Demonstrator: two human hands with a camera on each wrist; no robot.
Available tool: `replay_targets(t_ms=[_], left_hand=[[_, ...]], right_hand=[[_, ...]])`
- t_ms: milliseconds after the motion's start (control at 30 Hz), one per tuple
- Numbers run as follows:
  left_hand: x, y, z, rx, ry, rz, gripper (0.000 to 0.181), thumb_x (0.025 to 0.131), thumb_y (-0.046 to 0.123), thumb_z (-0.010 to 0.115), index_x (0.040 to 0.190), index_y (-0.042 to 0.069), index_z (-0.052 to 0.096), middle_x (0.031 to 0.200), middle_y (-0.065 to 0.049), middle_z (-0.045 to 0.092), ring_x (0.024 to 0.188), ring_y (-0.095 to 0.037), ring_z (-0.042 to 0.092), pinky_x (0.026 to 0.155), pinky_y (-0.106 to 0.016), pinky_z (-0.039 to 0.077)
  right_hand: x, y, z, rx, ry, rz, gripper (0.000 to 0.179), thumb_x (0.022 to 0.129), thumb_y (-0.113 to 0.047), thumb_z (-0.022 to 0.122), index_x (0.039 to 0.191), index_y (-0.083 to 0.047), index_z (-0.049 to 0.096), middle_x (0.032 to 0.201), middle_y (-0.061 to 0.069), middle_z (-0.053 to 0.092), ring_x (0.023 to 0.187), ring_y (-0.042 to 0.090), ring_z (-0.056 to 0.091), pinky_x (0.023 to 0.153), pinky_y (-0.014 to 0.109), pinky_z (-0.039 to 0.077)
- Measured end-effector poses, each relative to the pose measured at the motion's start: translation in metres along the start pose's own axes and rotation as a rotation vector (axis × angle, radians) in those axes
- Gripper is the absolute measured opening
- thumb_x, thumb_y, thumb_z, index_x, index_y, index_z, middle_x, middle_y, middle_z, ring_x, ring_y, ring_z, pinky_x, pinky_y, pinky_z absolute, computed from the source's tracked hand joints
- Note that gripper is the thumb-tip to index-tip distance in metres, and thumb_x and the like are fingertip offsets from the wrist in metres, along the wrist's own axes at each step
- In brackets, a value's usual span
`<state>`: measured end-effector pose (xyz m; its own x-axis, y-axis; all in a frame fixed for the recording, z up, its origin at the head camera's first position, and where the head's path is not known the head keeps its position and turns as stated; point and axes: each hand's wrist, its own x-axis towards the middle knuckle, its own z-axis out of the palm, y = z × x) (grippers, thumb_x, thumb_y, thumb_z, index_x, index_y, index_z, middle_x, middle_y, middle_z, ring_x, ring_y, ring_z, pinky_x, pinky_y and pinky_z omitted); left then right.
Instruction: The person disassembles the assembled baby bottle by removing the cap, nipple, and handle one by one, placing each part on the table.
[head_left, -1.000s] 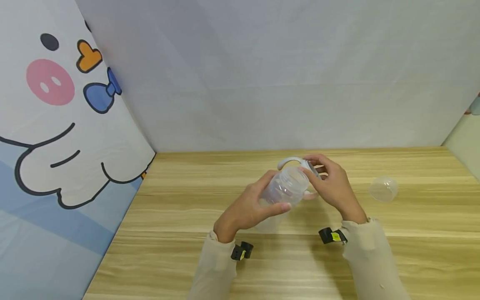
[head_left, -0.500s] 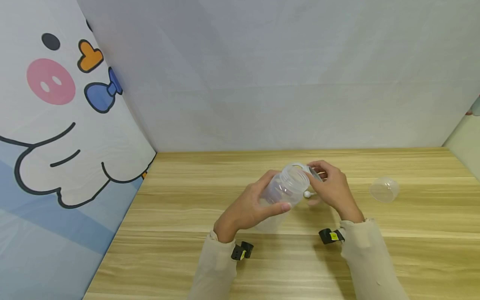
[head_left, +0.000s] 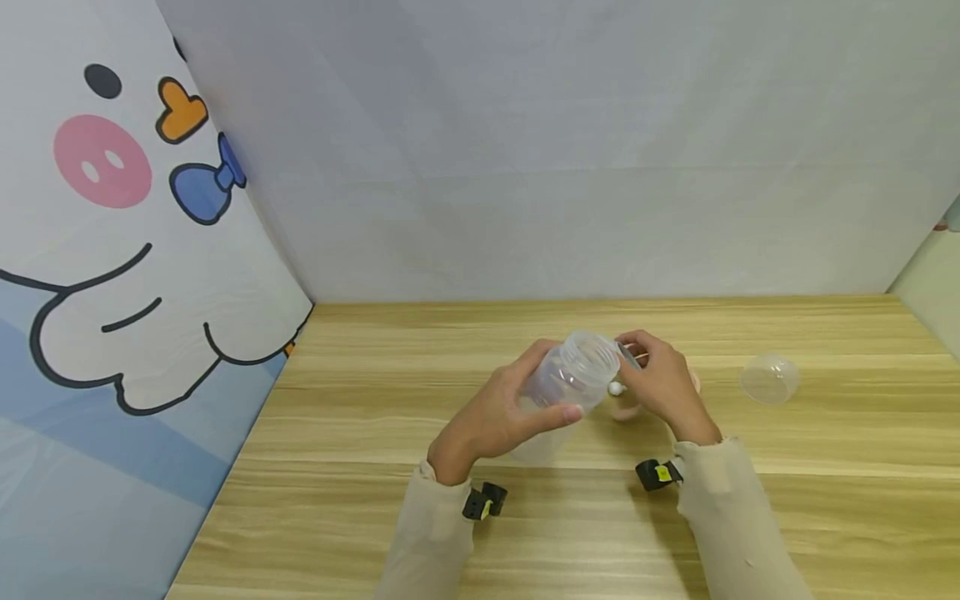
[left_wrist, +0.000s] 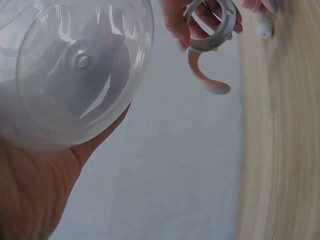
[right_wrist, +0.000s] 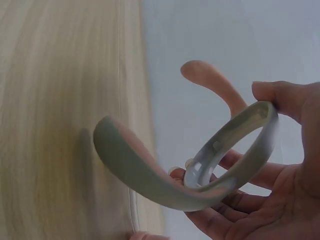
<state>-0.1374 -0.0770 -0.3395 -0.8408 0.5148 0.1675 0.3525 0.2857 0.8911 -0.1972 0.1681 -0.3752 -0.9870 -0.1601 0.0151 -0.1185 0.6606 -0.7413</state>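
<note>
My left hand [head_left: 491, 417] grips a clear plastic baby bottle [head_left: 566, 379] round its body, with the uncapped mouth tilted up toward the right. The bottle's round base [left_wrist: 82, 75] fills the upper left of the left wrist view. Close to the bottle mouth, my right hand [head_left: 663, 379] holds a grey handle ring [right_wrist: 245, 145] between thumb and fingers. Two curved arms with pinkish inner faces stand out from this ring. Behind the bottle on the table, partly hidden, lie a small white ball [head_left: 616, 388] and a pinkish piece [head_left: 627, 412].
A clear domed cap [head_left: 769, 379] stands on the wood-grain table [head_left: 360, 467] to the right of my right hand. A pale cloth wall [head_left: 562, 208] rises along the far table edge, and a cartoon-printed panel [head_left: 150, 317] borders the left side.
My right hand has turned the handle ring and lowered slightly, so the curved arm above the bottle mouth no longer shows there. My left hand and the bottle stay almost still.
</note>
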Motion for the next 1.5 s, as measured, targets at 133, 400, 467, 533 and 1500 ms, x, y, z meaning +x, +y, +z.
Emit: replay_targets(t_ms=[133,400,467,533,1500], left_hand=[[-0.001,0.0,0.0,-0.005,-0.001,0.002,0.06,0.093,0.048,0.068,0.145,0.035,0.042,0.121,-0.001,0.065,0.1,-0.014,0.063,0.078,-0.029,0.056],[-0.002,0.0,-0.001,-0.007,-0.008,0.004,0.061,0.093,0.05,0.068,0.145,0.033,0.042,0.121,-0.002,0.065,0.099,-0.014,0.063,0.077,-0.028,0.056],[-0.003,0.0,-0.001,-0.01,-0.009,0.007,0.061,0.093,0.052,0.067,0.145,0.032,0.042,0.121,-0.002,0.065,0.098,-0.014,0.063,0.076,-0.028,0.056],[-0.003,0.0,-0.002,-0.013,-0.01,0.01,0.062,0.093,0.053,0.067,0.145,0.032,0.042,0.122,-0.002,0.064,0.099,-0.014,0.063,0.077,-0.028,0.056],[-0.002,0.0,-0.002,-0.018,0.01,0.004,0.057,0.093,0.042,0.07,0.143,0.031,0.044,0.119,-0.002,0.065,0.098,-0.015,0.063,0.078,-0.028,0.056]], right_hand=[[-0.001,0.001,-0.001,-0.021,-0.037,0.014,0.052,0.101,-0.045,0.053,0.135,-0.006,0.056,0.128,0.024,0.063,0.115,0.039,0.063,0.092,0.052,0.054],[0.0,0.003,0.003,-0.077,-0.06,0.004,0.053,0.103,-0.046,0.049,0.134,-0.003,0.056,0.122,0.024,0.066,0.111,0.038,0.063,0.093,0.054,0.051],[0.001,0.003,0.006,-0.093,-0.064,0.001,0.053,0.103,-0.045,0.048,0.133,-0.002,0.056,0.118,0.024,0.067,0.107,0.037,0.064,0.092,0.054,0.052],[0.002,0.003,0.007,-0.104,-0.066,0.004,0.053,0.104,-0.044,0.045,0.133,-0.002,0.057,0.116,0.023,0.068,0.105,0.036,0.065,0.091,0.053,0.052],[0.006,0.006,0.018,-0.084,-0.041,0.017,0.045,0.103,-0.032,0.049,0.131,0.003,0.057,0.13,0.029,0.061,0.121,0.047,0.058,0.103,0.06,0.046]])
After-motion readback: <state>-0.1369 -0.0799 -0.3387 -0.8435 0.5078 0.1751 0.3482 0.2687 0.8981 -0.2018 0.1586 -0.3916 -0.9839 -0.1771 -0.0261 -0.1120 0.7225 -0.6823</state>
